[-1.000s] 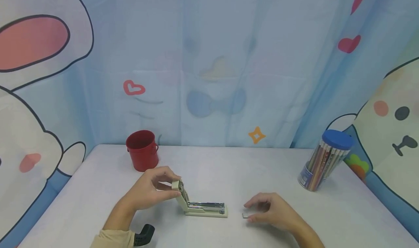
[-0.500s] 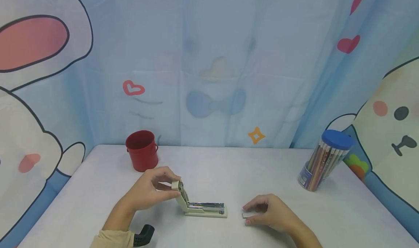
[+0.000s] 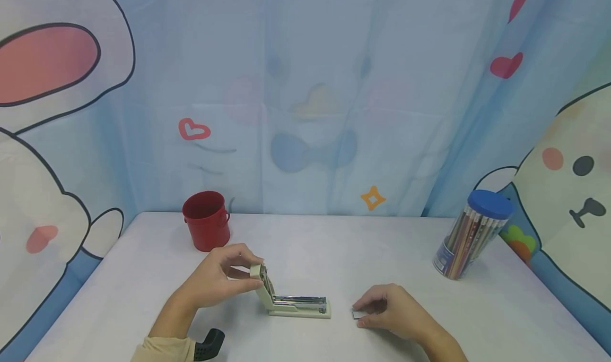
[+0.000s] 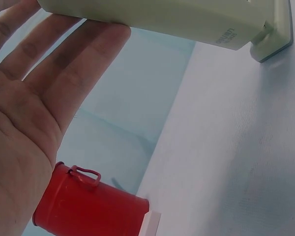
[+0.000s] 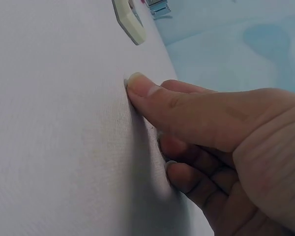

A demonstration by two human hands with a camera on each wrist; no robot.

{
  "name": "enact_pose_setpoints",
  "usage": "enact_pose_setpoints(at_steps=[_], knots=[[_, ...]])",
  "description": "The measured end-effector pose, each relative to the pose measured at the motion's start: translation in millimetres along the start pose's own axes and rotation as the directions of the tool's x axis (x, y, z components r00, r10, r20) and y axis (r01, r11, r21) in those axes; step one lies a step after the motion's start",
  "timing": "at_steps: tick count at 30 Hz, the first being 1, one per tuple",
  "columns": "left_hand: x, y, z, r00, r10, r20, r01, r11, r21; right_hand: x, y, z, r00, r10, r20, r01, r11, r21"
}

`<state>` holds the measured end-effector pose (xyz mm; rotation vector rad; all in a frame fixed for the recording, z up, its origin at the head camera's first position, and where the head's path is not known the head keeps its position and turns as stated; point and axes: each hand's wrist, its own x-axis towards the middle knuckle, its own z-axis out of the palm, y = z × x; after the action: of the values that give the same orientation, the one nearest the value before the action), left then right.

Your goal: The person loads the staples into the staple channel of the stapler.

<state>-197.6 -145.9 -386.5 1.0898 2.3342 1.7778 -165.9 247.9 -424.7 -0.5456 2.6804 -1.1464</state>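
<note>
A cream stapler (image 3: 299, 313) stands opened out on the white table, its metal staple channel lying along the base. My left hand (image 3: 221, 277) grips the raised top arm between thumb and fingers; in the left wrist view the fingertips (image 4: 119, 33) touch the arm's pale green casing (image 4: 187, 19). To the right of the stapler, my right hand (image 3: 393, 311) pinches a small grey strip of staples (image 3: 357, 315) low at the table. In the right wrist view the thumb hides nearly all of the strip, and the stapler's base end (image 5: 132, 27) shows beyond it.
Behind my left hand stands a red bucket (image 3: 207, 221). At the back right is a clear tub of pencils (image 3: 470, 237) with a blue lid. A black device (image 3: 209, 345) sits at my left cuff. A printed curtain (image 3: 310, 86) hangs behind the table (image 3: 305, 245).
My right hand has shifted slightly left and down, and its fingers have settled about the staple strip, more of which shows. The left hand and stapler have held still.
</note>
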Motion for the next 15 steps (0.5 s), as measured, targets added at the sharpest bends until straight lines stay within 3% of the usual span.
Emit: enact_pose_setpoints(at_steps=[15], knots=[[0.0, 0.6, 0.9, 1.0, -0.003, 0.0, 0.003, 1.0, 0.009, 0.5, -0.7, 1.5, 0.999, -0.032, 0.02, 0.032, 0.999, 0.004]])
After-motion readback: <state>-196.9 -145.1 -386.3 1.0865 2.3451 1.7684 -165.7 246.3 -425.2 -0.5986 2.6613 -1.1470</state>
